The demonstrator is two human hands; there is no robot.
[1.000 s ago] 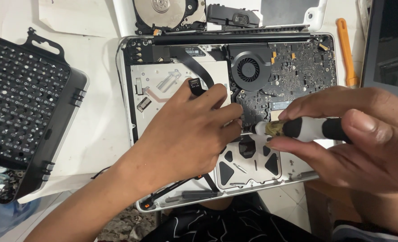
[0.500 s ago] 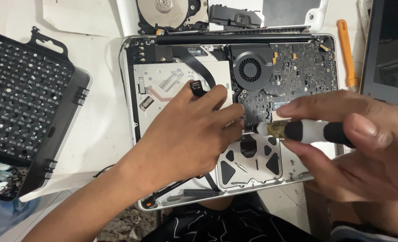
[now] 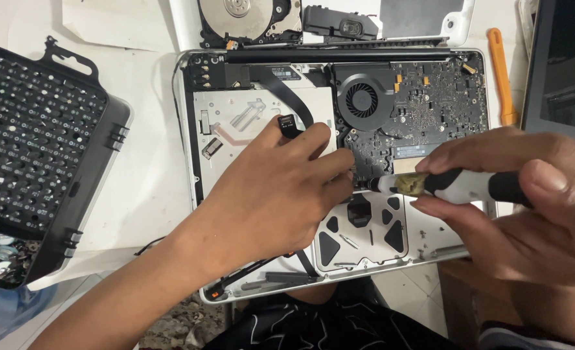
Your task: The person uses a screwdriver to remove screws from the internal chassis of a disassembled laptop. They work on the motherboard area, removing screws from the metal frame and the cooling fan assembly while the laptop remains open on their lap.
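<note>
White paper covers the table (image 3: 151, 188), where an opened laptop (image 3: 196, 194) lies with its dark, finely studded circuit board (image 3: 430, 110) and round black fan (image 3: 363, 98) bare. At the laptop's middle, the right hand (image 3: 527, 207) grips a smooth black-and-white screwdriver (image 3: 456, 185) lying level, tip leftward. Beside it, the left hand (image 3: 274, 194) rests loosely curled, palm down, fingertips at the tip, hiding that spot. Left of the laptop lies a black, bristling bit case (image 3: 34, 149).

Right hand (image 3: 527, 214) gripping screwdriver (image 3: 456, 185), tip beside left hand (image 3: 281, 188) fingertips, over opened laptop (image 3: 391, 129); bit case (image 3: 34, 155) left of both hands.
</note>
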